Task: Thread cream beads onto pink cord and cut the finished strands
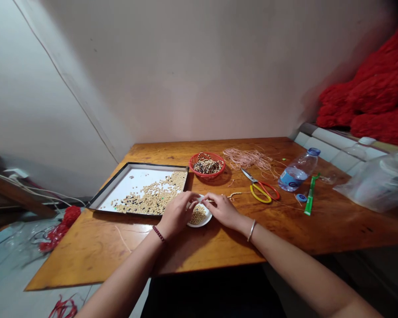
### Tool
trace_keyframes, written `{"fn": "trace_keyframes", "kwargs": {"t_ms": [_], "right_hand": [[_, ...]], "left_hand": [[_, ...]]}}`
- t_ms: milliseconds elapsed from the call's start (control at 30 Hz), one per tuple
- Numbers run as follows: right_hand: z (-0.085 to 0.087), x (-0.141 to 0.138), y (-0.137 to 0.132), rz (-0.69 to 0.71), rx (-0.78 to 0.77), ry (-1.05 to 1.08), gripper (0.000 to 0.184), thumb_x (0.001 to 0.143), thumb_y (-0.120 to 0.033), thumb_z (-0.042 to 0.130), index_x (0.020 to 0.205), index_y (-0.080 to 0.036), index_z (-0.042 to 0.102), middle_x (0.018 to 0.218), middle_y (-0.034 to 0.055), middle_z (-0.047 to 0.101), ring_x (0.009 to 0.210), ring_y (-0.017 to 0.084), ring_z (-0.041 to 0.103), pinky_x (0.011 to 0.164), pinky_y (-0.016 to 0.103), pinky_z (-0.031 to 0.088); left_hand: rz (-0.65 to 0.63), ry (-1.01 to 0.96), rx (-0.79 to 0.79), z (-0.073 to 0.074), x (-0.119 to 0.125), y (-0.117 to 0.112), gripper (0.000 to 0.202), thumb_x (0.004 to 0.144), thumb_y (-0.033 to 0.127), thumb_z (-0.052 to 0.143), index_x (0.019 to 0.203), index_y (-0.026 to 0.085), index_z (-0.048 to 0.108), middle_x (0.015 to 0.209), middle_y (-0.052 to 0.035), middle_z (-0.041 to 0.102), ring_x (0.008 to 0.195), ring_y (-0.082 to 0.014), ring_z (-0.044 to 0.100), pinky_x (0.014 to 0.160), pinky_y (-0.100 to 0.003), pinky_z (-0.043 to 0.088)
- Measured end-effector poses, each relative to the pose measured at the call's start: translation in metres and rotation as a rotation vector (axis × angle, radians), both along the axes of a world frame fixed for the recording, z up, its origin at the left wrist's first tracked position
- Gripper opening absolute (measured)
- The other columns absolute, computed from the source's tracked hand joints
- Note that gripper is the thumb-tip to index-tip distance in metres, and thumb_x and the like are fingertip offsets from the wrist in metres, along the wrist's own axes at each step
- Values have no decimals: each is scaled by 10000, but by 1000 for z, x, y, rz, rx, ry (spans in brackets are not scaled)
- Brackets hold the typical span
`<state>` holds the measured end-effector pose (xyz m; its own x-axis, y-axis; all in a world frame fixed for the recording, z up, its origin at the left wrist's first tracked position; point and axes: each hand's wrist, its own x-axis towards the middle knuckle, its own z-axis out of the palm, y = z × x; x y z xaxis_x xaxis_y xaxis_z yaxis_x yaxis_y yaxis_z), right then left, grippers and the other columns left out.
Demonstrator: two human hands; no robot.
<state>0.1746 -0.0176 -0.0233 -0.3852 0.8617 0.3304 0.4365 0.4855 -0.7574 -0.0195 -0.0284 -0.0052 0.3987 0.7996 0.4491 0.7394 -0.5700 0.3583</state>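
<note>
Left wrist (pixel 162 229) — red beaded bracelet (pixel 158 234), right wrist (pixel 246 226) — silver bangle (pixel 251 230)

Small home craft rm, wood table (pixel 285 221), bead tray (pixel 109 185), tan cord (pixel 247 159), scissors (pixel 260 190), red cord heap (pixel 374 92)

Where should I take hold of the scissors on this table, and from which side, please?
Take the scissors by the yellow and red loop handles, coming from the near side with your right hand. The loops lie flat and toward you, and the blades point away, so your fingers can likely enter clear of the tips.
</note>
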Motion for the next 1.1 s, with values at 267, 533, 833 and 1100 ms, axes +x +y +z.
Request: {"fn": "trace_keyframes", "kwargs": {"t_ms": [267, 533, 833, 1100], "right_hand": [[-6, 3, 14, -180, -18, 166, 240, 897, -370, 465, 801, -182, 578, 762, 30, 648, 697, 156, 603, 635, 243, 426], [-2, 6, 20, -207, -62, 276, 261, 880, -397, 470, 757, -180, 547, 711, 18, 609, 652, 145, 563, 603, 242, 420], [-1, 5, 18, -190, -70, 272, 224, 869, -353, 491, 740, -179, 550, 706, 8, 611, 649, 136, 560, 608, 234, 411], [-4, 7, 18, -187, -74, 232, 201, 850, -297, 488, 719, -173, 576, 712, 16, 630, 680, 144, 576, 637, 240, 417]], "left_hand": [[99, 340, -64, 30, -5, 3, 112, 843, 303, 593, 907, 235, 655, 873, -49, 682, 877, -222, 599, 689, -288, 443], [-15, 648, -258, 38, 18, 19, 233, 637, 340, 772, 786, 180, 692, 724, -108, 662, 716, -269, 642, 630, -320, 466], [-82, 574, -188, 25, 13, 23, 174, 789, 353, 613, 757, 194, 676, 760, -99, 657, 680, -230, 621, 629, -307, 444], [-78, 540, -154, 20, 12, 21, 164, 820, 313, 560, 794, 211, 686, 779, -87, 659, 748, -221, 621, 650, -285, 430]]}}
